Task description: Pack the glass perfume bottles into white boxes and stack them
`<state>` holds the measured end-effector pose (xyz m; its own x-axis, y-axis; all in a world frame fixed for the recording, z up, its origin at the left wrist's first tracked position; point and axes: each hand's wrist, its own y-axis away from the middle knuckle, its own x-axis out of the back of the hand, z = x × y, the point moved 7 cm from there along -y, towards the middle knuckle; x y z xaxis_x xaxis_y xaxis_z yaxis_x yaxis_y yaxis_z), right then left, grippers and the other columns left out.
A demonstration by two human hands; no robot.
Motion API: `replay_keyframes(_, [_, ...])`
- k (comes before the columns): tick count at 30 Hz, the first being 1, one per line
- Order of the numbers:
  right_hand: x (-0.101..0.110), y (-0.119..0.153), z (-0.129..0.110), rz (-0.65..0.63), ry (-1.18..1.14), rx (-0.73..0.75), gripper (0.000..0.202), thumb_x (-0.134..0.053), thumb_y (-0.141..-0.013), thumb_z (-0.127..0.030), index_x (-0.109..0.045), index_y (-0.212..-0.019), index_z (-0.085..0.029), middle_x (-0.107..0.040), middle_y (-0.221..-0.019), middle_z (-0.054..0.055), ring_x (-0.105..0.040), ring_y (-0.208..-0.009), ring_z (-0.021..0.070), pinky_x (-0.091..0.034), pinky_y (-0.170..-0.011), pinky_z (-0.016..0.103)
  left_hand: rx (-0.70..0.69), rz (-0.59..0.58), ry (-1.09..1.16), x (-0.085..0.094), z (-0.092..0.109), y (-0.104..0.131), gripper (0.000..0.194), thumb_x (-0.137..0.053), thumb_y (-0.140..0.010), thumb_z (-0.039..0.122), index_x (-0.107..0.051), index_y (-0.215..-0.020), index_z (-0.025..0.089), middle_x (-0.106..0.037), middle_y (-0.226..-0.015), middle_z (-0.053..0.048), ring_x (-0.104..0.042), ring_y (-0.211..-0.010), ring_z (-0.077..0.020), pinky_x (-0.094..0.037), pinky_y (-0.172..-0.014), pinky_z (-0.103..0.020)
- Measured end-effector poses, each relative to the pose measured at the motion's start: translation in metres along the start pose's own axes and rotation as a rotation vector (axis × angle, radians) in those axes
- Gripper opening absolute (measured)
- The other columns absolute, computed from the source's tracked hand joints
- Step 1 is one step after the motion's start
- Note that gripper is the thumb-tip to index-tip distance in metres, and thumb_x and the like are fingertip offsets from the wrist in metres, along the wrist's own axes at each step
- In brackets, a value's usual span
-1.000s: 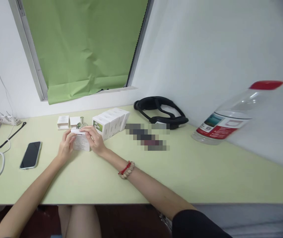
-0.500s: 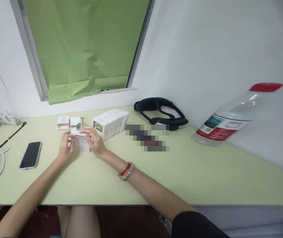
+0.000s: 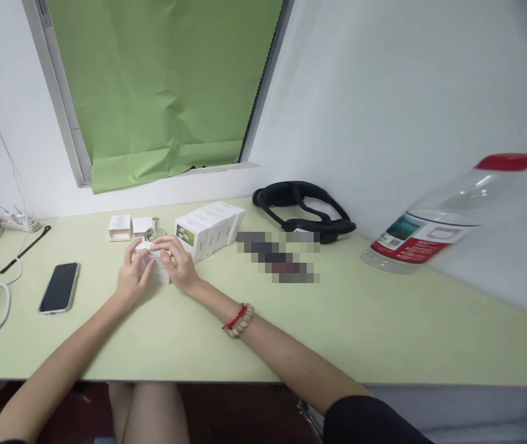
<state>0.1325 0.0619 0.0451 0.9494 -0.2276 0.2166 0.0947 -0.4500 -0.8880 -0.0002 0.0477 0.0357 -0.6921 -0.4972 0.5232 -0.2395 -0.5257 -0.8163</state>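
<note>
A small white carton (image 3: 160, 275) with fine print on its front stands on the table between my two hands. My left hand (image 3: 132, 274) grips its left side, with fingers curled over the top and the thumb against the front. My right hand (image 3: 179, 264) holds the right side, its fingers bent across the top edge. Much of the lid is hidden under the fingers. Just behind the carton stands a glass bottle (image 3: 155, 229) with a greenish cap, partly covered by my right hand. White open box parts (image 3: 120, 228) lie behind on the left.
A row of several white cartons (image 3: 212, 228) stands right of my hands. Farther right are a black headset (image 3: 307, 213) and a plastic water bottle (image 3: 420, 231). A phone (image 3: 60, 288), a black strap (image 3: 25, 250) and cables lie left. A pixelated patch covers something mid-table.
My left hand has shifted right and farther over the carton, its thumb now across the front. The white flap raised under my fingers sits lower. My right hand stays almost in place.
</note>
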Motion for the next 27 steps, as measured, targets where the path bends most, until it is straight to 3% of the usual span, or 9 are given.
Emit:
replay_keyframes(4, [0.000, 0.001, 0.003, 0.021, -0.028, -0.002, 0.026, -0.043, -0.097, -0.032, -0.066, -0.097, -0.020, -0.062, -0.105, 0.009, -0.061, -0.102, 0.0193, -0.055, -0.079, 0.033, -0.008, -0.025, 0.027, -0.005, -0.005, 0.002, 0.029, -0.043, -0.099, 0.037, -0.047, -0.122, 0.020, -0.048, -0.137, -0.015, -0.059, -0.117, -0.0190, -0.055, -0.076, -0.026])
replay_keyframes(9, [0.001, 0.000, 0.007, 0.065, -0.058, -0.020, 0.025, -0.049, -0.093, -0.032, -0.069, -0.090, -0.018, -0.062, -0.102, 0.010, -0.061, -0.101, 0.0204, -0.055, -0.080, 0.036, 0.052, 0.008, 0.197, -0.004, -0.013, 0.002, 0.036, -0.046, -0.098, 0.033, -0.037, -0.131, 0.020, -0.050, -0.137, -0.016, -0.054, -0.125, -0.0193, -0.055, -0.084, -0.029])
replay_keyframes(13, [0.002, -0.002, 0.007, 0.097, -0.051, -0.025, 0.026, -0.049, -0.091, -0.030, -0.071, -0.085, -0.018, -0.060, -0.097, 0.010, -0.062, -0.096, 0.0196, -0.054, -0.069, 0.030, 0.138, -0.055, 0.245, -0.005, -0.016, 0.000, 0.028, -0.042, -0.099, 0.036, -0.052, -0.120, 0.021, -0.049, -0.139, -0.014, -0.052, -0.127, -0.0209, -0.055, -0.085, -0.031])
replay_keyframes(17, [0.005, -0.004, -0.002, 0.117, 0.027, 0.033, 0.025, -0.051, -0.088, -0.028, -0.072, -0.079, -0.017, -0.058, -0.095, 0.008, -0.055, -0.067, 0.0118, -0.047, -0.056, 0.026, 0.320, -0.058, 0.358, -0.005, -0.020, 0.000, 0.034, -0.041, -0.098, 0.043, -0.060, -0.117, 0.022, -0.046, -0.137, -0.013, -0.055, -0.119, -0.0196, -0.055, -0.074, -0.025])
replay_keyframes(19, [0.008, -0.004, -0.010, 0.126, 0.091, 0.097, 0.025, -0.050, -0.086, -0.029, -0.072, -0.080, -0.018, -0.057, -0.092, 0.007, -0.051, -0.062, 0.0109, -0.045, -0.055, 0.026, 0.383, -0.048, 0.402, -0.006, -0.021, 0.000, 0.036, -0.042, -0.098, 0.045, -0.062, -0.117, 0.022, -0.048, -0.132, -0.012, -0.056, -0.117, -0.0187, -0.054, -0.072, -0.023])
replay_keyframes(23, [0.010, -0.005, -0.020, 0.113, 0.156, 0.189, 0.027, -0.049, -0.083, -0.031, -0.072, -0.082, -0.016, -0.056, -0.089, 0.008, -0.049, -0.063, 0.0121, -0.044, -0.055, 0.026, 0.411, -0.055, 0.415, -0.006, -0.020, -0.002, 0.039, -0.039, -0.098, 0.046, -0.063, -0.119, 0.023, -0.053, -0.120, -0.011, -0.056, -0.112, -0.0175, -0.053, -0.076, -0.024])
replay_keyframes(27, [0.009, -0.003, -0.023, 0.103, 0.177, 0.220, 0.027, -0.051, -0.080, -0.030, -0.072, -0.088, -0.015, -0.055, -0.088, 0.008, -0.046, -0.060, 0.0113, -0.044, -0.055, 0.026, 0.387, -0.066, 0.351, -0.003, -0.021, -0.004, 0.044, -0.035, -0.099, 0.048, -0.064, -0.119, 0.022, -0.054, -0.111, -0.010, -0.058, -0.099, -0.0152, -0.051, -0.068, -0.021])
